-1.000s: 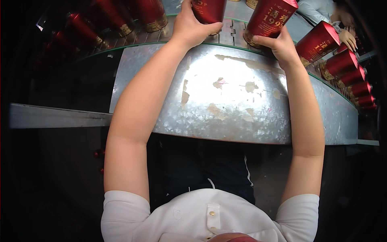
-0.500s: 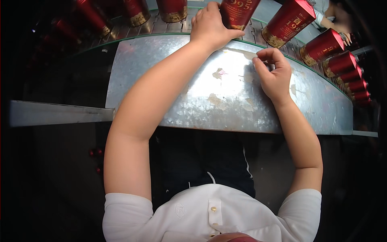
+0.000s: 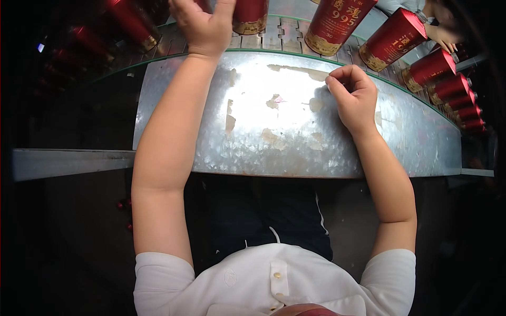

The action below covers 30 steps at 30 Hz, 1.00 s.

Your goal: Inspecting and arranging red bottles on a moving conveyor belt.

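Observation:
My left hand [image 3: 203, 29] is at the upper edge, thumb and fingers spread in front of a red bottle [image 3: 205, 5]. The frame cuts off its fingertips, so I cannot tell whether it touches that bottle. Just right of the thumb stands another red and gold bottle [image 3: 250, 18]. My right hand [image 3: 358, 97] is above the metal plate [image 3: 295, 150], fingers curled and thumb against the index finger. Whatever may be in that pinch is too small to make out. Nearest beyond it is an upright red bottle [image 3: 337, 26] with gold print and a gold base.
A slatted conveyor [image 3: 284, 34] curves across the far side behind a green edge strip [image 3: 292, 51], carrying several matching bottles. At the upper right are another person's hand [image 3: 443, 37] and white sleeve. A metal bar [image 3: 74, 163] extends left from the plate.
My left hand has left one bottle and swung left to another. The bottles have shifted to the right along the conveyor. My right hand has barely moved.

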Each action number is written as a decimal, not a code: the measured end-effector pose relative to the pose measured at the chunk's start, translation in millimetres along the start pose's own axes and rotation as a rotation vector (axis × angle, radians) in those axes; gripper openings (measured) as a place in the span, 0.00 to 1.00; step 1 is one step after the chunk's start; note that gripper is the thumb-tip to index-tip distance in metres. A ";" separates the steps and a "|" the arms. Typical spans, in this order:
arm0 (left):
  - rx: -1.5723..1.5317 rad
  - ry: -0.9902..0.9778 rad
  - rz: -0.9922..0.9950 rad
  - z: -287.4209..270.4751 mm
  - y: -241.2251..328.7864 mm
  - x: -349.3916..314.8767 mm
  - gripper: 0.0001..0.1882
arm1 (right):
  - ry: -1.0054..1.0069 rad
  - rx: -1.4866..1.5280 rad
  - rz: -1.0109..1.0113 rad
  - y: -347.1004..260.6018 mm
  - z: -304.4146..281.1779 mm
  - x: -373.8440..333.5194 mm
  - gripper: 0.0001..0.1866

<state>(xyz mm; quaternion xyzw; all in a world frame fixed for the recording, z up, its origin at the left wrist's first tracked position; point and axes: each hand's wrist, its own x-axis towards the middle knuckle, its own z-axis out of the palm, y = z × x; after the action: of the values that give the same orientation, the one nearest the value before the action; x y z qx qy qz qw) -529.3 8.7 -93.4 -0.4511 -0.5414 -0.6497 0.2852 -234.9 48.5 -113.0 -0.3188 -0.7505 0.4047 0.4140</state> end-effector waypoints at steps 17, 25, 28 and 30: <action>-0.035 -0.026 0.098 11.2 22.5 20.2 0.35 | 0.026 -0.122 -0.064 1.9 30.2 100.5 0.56; -0.416 -0.676 -0.478 16.6 -9.7 4.3 0.52 | -0.080 -0.092 0.110 8.7 23.4 143.6 0.46; -0.207 -0.729 -0.406 28.4 3.5 11.6 0.52 | -0.045 -0.140 0.091 11.0 29.4 142.6 0.48; -0.224 -0.705 -0.429 35.3 9.0 10.9 0.51 | 0.227 -0.318 -0.137 20.5 45.1 138.4 0.50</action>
<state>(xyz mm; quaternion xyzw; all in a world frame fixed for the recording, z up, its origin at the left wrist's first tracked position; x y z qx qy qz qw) -516.4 41.5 -79.4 -0.5511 -0.6133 -0.5551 -0.1095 -334.4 155.2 -95.4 -0.3720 -0.7732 0.2137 0.4671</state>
